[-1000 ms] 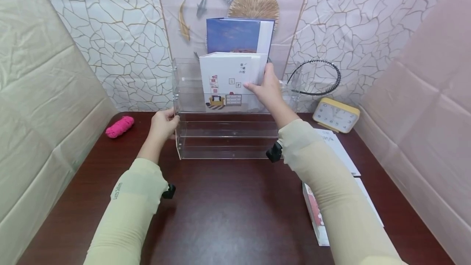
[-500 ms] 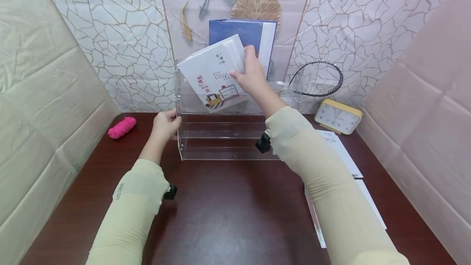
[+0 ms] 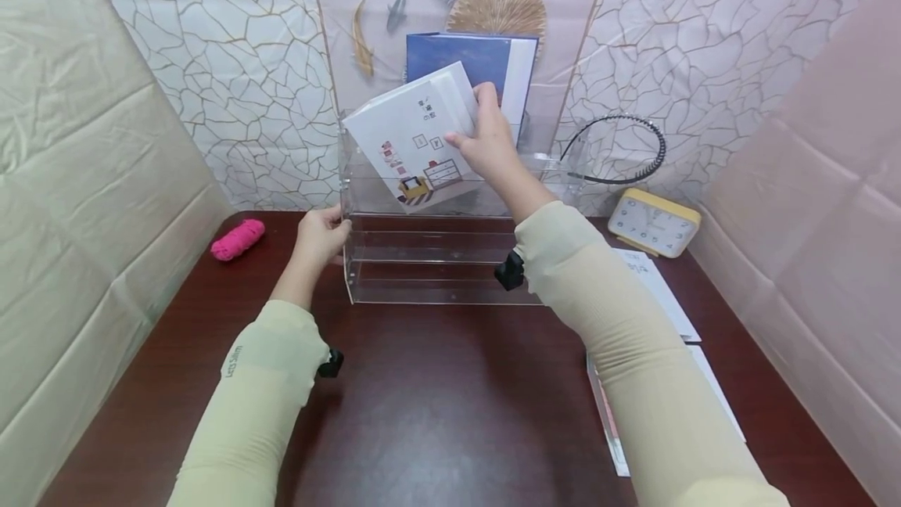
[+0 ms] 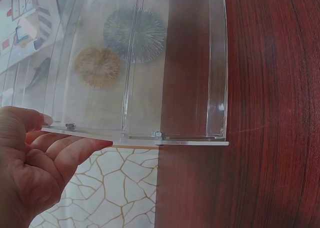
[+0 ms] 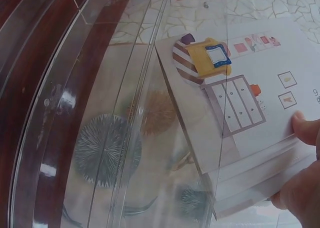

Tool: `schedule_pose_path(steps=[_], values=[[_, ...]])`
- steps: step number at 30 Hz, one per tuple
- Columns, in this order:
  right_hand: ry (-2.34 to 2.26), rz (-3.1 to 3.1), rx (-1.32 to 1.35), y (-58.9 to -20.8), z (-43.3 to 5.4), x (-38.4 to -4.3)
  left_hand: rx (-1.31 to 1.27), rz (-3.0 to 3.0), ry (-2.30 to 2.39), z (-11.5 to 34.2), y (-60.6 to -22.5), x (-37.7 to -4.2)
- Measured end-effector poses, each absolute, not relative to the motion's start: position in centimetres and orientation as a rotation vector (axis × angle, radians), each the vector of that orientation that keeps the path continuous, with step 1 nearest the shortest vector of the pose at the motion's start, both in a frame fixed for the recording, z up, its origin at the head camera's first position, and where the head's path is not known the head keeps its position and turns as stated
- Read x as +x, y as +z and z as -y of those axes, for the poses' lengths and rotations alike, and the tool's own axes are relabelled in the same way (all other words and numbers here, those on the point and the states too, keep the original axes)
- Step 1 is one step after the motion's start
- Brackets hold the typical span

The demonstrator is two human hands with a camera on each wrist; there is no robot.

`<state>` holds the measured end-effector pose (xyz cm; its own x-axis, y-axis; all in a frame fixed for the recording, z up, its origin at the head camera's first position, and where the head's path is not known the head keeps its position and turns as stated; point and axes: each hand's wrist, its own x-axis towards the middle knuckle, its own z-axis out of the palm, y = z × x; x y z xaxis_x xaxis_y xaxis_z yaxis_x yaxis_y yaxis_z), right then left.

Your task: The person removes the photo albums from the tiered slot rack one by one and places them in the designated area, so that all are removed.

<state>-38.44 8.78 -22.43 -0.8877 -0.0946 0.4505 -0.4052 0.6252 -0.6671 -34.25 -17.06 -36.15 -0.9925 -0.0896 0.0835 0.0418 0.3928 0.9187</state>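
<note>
My right hand (image 3: 489, 139) grips a white book (image 3: 408, 127) by its right edge, thumb on the cover and fingers behind. The book leans to the left, its lower part behind the front panel of a clear acrylic rack (image 3: 436, 292). Its cover drawing of a yellow armchair and a chest of drawers shows in the right wrist view. Behind it a blue book (image 3: 457, 53) stands upright in the rack. My left hand (image 3: 320, 237) pinches the rack's left side panel; in the left wrist view, the thumb (image 4: 30, 118) lies inside that panel and the fingers outside.
A pink yarn skein (image 3: 238, 239) lies at the left. On the right are a black headband (image 3: 662, 149) at the rack's end, a yellow clock (image 3: 655, 223) and white books (image 3: 655, 292) partly under my right sleeve. A patterned cloth wall (image 3: 232, 84) closes off the back.
The white book, upright a second ago, has tipped to the left and risen slightly in my right hand, which moved left with it. My left hand keeps its hold on the rack.
</note>
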Motion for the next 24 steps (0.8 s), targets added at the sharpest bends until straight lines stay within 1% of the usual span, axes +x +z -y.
schedule_pose_path(steps=[7, 24], values=[[1.207, 2.409, 0.422, -22.1, -9.8, -38.3, 0.041, 2.521, -1.680, 16.8, -35.9, -34.2], [1.506, 2.242, 0.411, -18.8, -12.4, -38.0, 0.060, 2.524, -1.633, 16.8, -36.0, -34.0]])
